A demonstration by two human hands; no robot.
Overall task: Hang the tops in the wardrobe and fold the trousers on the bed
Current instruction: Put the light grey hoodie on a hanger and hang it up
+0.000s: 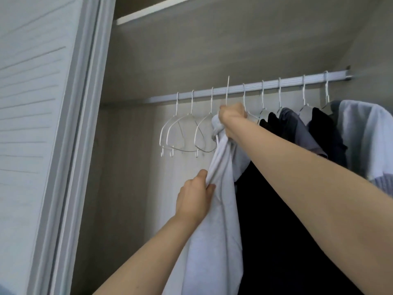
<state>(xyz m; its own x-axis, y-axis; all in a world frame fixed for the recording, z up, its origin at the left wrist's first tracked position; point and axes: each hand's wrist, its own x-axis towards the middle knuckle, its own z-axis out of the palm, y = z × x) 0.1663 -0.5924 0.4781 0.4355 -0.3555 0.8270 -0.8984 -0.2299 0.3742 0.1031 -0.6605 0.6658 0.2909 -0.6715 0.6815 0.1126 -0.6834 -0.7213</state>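
A white top (219, 220) hangs from a thin white wire hanger (227, 90) whose hook stands at the wardrobe rail (251, 88), its tip above the rail line. My right hand (232, 120) grips the bunched collar of the top together with the hanger's neck, just below the rail. Lower down, my left hand (195, 196) pinches a fold of the top's left edge. The hanger's shoulders are hidden inside the cloth.
Three bare white wire hangers (182, 133) hang on the rail to the left. Dark and pale tops (331, 133) on hangers fill the rail to the right. The white slatted wardrobe door (36, 116) stands at the left, a shelf edge (153, 11) above.
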